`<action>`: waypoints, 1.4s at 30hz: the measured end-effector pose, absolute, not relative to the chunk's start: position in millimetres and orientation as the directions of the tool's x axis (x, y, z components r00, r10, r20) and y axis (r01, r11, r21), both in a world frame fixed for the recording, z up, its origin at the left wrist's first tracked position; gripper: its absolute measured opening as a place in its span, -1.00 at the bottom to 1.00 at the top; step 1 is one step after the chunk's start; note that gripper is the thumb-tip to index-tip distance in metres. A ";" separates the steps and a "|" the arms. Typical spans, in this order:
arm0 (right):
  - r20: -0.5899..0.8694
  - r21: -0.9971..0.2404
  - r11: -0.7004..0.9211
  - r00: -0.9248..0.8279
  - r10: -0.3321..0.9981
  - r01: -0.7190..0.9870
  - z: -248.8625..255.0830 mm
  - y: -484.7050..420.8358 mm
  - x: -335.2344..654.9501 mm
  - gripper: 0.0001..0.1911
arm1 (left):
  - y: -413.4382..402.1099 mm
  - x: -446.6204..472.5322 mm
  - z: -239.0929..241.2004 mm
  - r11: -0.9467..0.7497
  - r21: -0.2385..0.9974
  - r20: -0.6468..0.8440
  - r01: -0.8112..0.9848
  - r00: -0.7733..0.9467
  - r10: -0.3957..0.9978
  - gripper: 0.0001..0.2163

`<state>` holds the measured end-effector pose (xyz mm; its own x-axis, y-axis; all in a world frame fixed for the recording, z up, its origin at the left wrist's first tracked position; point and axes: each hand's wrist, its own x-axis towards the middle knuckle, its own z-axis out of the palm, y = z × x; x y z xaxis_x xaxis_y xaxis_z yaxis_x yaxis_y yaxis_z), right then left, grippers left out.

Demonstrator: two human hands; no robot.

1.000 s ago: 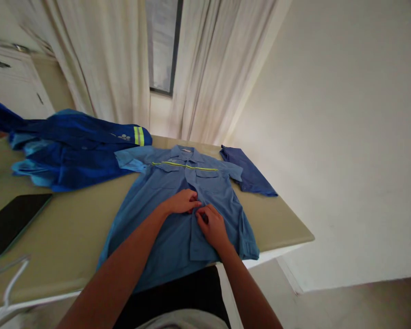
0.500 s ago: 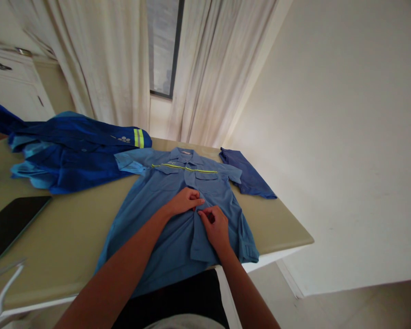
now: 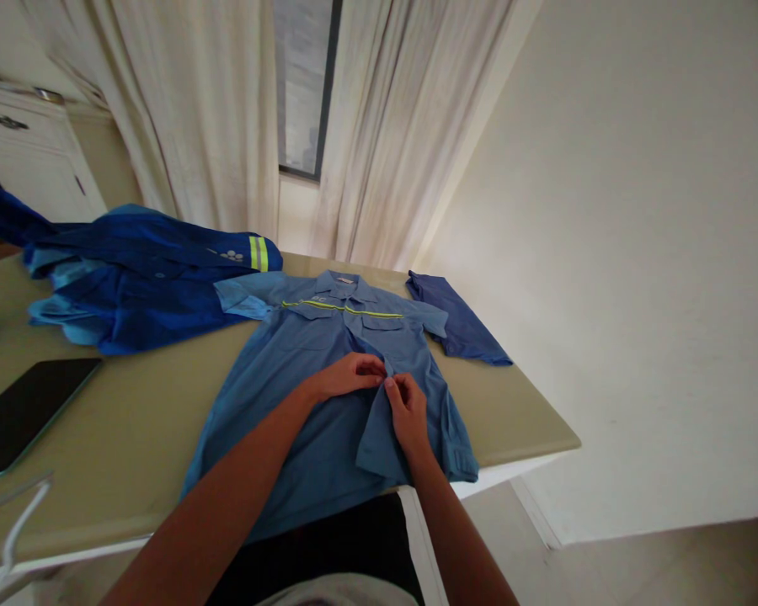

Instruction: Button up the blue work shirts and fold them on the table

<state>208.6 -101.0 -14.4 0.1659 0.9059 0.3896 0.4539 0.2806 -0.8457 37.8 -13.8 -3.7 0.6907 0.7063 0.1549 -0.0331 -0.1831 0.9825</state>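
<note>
A short-sleeved blue work shirt (image 3: 303, 337) with a thin yellow stripe across the chest lies spread on the table, collar away from me. At its front opening, my left hand (image 3: 352, 374) has its fingers curled in a pinch on the shirt's edge. Close beside it, my right hand (image 3: 408, 411) pinches the front flap, which is lifted and folded partly over. Both sets of fingertips nearly meet at the shirt's middle. Whether a button is between them is hidden.
Darker blue garments (image 3: 145, 286) with a reflective band lie heaped on the left. A folded navy garment (image 3: 461, 324) rests at the right. A dark phone-like slab (image 3: 31, 412) and a white hanger-like piece (image 3: 22, 526) are at the left of the table (image 3: 524, 421).
Both hands have shifted slightly right, lifting the shirt's front edge with them. The fingertips are now closer together. The rest of the shirt lies as before.
</note>
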 end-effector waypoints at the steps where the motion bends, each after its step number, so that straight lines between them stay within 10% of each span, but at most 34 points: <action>1: 0.395 -0.842 0.290 0.152 0.906 0.456 -14.1 -101.7 208.9 -0.66 | -14.9 39.1 -6.3 -0.221 0.975 0.146 0.022 0.689 0.710 -0.68; 7: 0.363 -0.780 0.319 -0.025 0.931 0.539 -9.6 -133.4 224.1 -0.48 | -30.3 48.0 -15.8 -0.562 0.739 0.211 0.371 0.665 0.716 -0.63; 11: 0.271 -0.558 0.464 -0.378 0.885 0.688 -9.1 -177.4 251.7 0.06 | -60.3 44.3 -8.8 -0.758 0.434 0.299 0.488 0.715 0.631 -0.75; 14: 0.195 -0.422 0.489 -0.450 0.871 0.763 -15.9 -203.5 278.0 0.03 | -101.1 30.1 -6.2 -0.715 0.308 0.246 0.627 0.674 0.697 -0.70; 19: 0.230 -0.415 0.456 -0.394 0.890 0.787 -26.6 -220.2 304.7 -0.25 | -164.6 9.9 -18.0 -0.634 0.337 0.165 0.696 0.619 0.768 -0.32; 30: 0.132 -0.556 0.415 -0.416 0.900 0.720 17.0 -224.7 287.4 -0.54 | -183.8 22.9 -12.0 -0.663 0.275 0.137 0.697 0.654 0.744 -0.54; 42: 0.276 -0.538 0.341 -0.221 0.935 0.771 13.8 -177.9 214.1 -0.33 | -109.7 32.2 -8.8 -0.470 0.529 0.099 0.707 0.499 0.861 -0.81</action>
<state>214.1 -177.9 13.8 -0.2215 0.9354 0.2757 0.7707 0.3411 -0.5382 32.2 -109.7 -8.8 0.4988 0.8610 0.0990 0.7065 -0.4701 0.5290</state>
